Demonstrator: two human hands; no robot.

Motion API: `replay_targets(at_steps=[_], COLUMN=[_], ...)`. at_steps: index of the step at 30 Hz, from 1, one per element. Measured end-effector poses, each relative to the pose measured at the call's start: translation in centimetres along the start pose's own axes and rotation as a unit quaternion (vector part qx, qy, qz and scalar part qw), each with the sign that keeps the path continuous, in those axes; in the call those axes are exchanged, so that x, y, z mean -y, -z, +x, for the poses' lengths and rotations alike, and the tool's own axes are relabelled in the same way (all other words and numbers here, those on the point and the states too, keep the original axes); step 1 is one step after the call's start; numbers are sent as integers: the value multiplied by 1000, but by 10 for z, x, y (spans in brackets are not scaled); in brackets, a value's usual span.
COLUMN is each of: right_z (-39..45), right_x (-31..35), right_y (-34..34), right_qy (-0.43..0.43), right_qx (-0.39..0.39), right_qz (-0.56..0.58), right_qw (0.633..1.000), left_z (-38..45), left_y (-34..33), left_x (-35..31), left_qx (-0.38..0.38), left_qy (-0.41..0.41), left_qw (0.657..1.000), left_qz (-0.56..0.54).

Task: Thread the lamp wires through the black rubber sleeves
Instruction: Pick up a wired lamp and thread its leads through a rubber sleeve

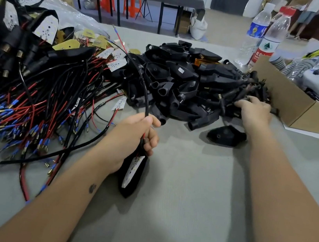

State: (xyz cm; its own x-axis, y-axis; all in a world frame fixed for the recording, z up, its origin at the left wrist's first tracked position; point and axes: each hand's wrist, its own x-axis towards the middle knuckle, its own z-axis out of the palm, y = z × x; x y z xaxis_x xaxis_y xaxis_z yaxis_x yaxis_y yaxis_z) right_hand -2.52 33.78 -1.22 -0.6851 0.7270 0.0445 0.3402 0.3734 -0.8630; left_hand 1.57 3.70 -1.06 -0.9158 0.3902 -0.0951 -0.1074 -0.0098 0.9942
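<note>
Wire [142, 81] is held in left hand [132, 135], fingers [150, 140] curled round it just above where red and black leads split; it arcs up and away over the pile, free end with red tip near the far tabletop [176, 184] edge. Lamp [133, 170], black shell with white LED board, hangs from the same wire below the left hand, resting on the tabletop. Sleeves [246, 92] lie in a heap at the right end of the black housings [171, 77], just beside the cardboard box [291, 106]. Right hand [255, 111] is on that heap, fingers curled into it; can't tell whether it has one sleeve pinched or is just rummaging, fingertips are buried. So sleeve and wire are well apart, one hand each, threading not yet begun. Risks, my read: grabbing two sleeves or a tangled one, since they're piled and interlocked; dragging housings off the heap when the hand lifts. Long free wire end could snag on the harness pile [25, 91] at left or on the housings it crosses when pulled toward the sleeve. Terminals at the tip may catch in the sleeve bore if fed crooked. Bottles [269, 33] stand behind the heap, near enough for a careless reach to tip them.
</note>
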Motion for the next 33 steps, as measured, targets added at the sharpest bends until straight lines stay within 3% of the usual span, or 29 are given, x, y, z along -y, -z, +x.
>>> replay_targets(at_steps=[4, 8, 13, 16, 18, 20, 22, 25, 29, 33], right_z=[-30, -60, -78, -91, -99, -112, -129, -160, -191, -192], right_x=[6, 4, 11, 25, 36, 49, 61, 74, 71, 63], right_y=[-12, -22, -15, -13, -12, -13, -20, -44, -75, -79], right_qy=[89, 106, 74, 44, 73, 124, 149, 115, 111, 158], right_qx=[76, 106, 20, -63, -124, -130, -96, 35, 174, 244], right_qz=[-38, -28, -72, 5, 64, 172, 284, 389, 339, 284], right_qw=[992, 988, 995, 997, 987, 969, 942, 913, 918, 914], left_z=[1, 1, -2, -3, -4, -5, -5, -4, -4, -3], left_y=[0, 2, 5, 5, 5, 5, 5, 5, 2, 1], left_x=[2, 4, 4, 4, 3, 3, 3, 3, 2, 5], left_qx=[-2, -3, -4, -10, -9, -10, -11, -9, 5, 2], left_qy=[-5, -19, -23, -26, -31, -31, -34, -29, -41, -53], left_qw=[1000, 1000, 999, 999, 999, 999, 999, 999, 999, 996], left_qz=[-5, -6, -23, -36, -35, -28, -24, -24, 11, 72])
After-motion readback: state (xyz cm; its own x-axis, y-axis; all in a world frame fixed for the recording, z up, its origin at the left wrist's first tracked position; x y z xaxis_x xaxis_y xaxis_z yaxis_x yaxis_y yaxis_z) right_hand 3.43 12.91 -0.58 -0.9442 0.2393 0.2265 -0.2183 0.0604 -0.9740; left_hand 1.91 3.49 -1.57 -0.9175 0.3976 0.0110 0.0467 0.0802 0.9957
